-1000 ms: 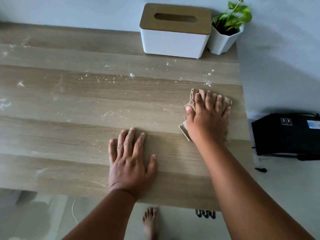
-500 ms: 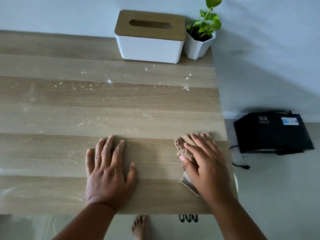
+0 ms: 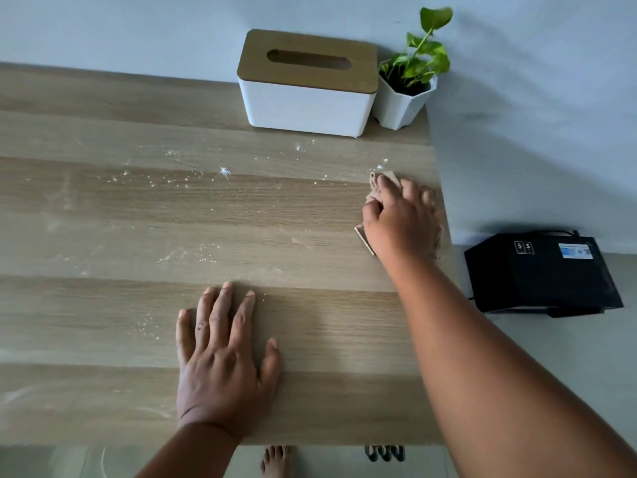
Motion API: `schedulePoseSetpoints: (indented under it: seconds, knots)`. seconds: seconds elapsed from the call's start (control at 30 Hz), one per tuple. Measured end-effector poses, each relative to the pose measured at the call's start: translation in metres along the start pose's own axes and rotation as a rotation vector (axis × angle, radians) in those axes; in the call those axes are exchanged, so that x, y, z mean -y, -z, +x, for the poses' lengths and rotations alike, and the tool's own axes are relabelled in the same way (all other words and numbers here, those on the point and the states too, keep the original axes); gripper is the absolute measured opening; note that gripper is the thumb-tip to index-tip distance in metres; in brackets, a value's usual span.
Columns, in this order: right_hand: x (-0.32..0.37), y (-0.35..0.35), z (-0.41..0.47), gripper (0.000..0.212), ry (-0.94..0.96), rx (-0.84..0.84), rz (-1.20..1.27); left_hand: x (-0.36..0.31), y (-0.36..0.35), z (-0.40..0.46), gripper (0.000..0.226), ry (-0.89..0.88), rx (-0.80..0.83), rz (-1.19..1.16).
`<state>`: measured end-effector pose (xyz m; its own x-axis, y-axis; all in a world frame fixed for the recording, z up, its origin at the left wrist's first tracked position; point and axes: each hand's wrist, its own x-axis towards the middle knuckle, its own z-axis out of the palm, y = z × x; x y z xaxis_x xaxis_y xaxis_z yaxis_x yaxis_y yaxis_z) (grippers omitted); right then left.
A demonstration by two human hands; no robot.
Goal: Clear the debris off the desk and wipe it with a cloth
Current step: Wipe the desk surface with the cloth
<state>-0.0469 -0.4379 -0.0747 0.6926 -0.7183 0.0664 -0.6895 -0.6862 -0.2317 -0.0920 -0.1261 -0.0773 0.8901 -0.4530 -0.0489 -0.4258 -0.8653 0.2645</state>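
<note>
The wooden desk point(image 3: 103, 236) carries white crumbs and dust point(image 3: 193, 181) scattered in a band across its far half, with fainter specks nearer the middle. My right hand point(image 3: 401, 215) presses a folded tan cloth point(image 3: 387, 177) flat on the desk near the right edge, just short of the far crumbs; most of the cloth is hidden under the palm. My left hand point(image 3: 220, 353) lies flat on the desk near the front edge, fingers spread, holding nothing.
A white tissue box with a wooden lid point(image 3: 306, 84) and a small potted plant point(image 3: 406, 94) stand at the desk's back right against the wall. A black box point(image 3: 541, 270) sits on the floor right of the desk. My bare foot point(image 3: 275, 460) shows below the front edge.
My right hand pulled the cloth toward the front edge, then pushed it back out to the far right part of the desk. My left hand has stayed flat in place.
</note>
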Motion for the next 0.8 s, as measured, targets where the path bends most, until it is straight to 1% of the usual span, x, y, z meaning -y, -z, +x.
schedulePoseSetpoints:
  seconds: [0.1,0.17,0.23,0.3,0.37,0.53,0.6,0.63,0.7,0.8]
  knots:
    - [-0.001,0.0,-0.013,0.045,0.147,0.031,0.02,0.0,0.0,0.0,0.075,-0.001,0.003,0.006]
    - [-0.013,0.002,-0.035,0.039,0.268,-0.03,0.045,-0.001,0.001,0.0,0.076,-0.001,0.004,0.003]
    - [-0.033,0.002,-0.054,0.034,0.322,-0.115,0.082,0.0,0.001,0.0,0.076,-0.002,0.005,0.007]
    - [-0.048,0.003,-0.062,0.032,0.29,-0.148,0.103,-0.001,0.0,0.0,0.076,-0.004,-0.002,0.004]
    - [-0.05,0.005,-0.052,0.032,0.198,-0.147,0.091,0.0,-0.001,0.0,0.076,-0.004,-0.003,0.01]
    - [-0.031,0.001,0.005,0.037,-0.021,-0.108,0.025,-0.002,0.002,0.0,0.076,0.0,0.005,0.004]
    - [-0.017,-0.002,0.018,0.035,-0.029,-0.083,0.036,-0.002,0.003,0.0,0.076,0.003,0.015,0.002]
    - [-0.01,-0.003,0.016,0.035,0.017,-0.062,0.046,-0.001,0.003,0.0,0.076,0.003,0.021,0.002]
    - [0.002,-0.004,-0.004,0.035,0.2,-0.023,0.069,-0.001,0.002,0.0,0.077,0.002,0.029,0.006]
    - [-0.007,-0.004,-0.059,0.034,0.492,-0.05,0.076,-0.001,0.002,0.0,0.076,0.002,0.017,-0.001]
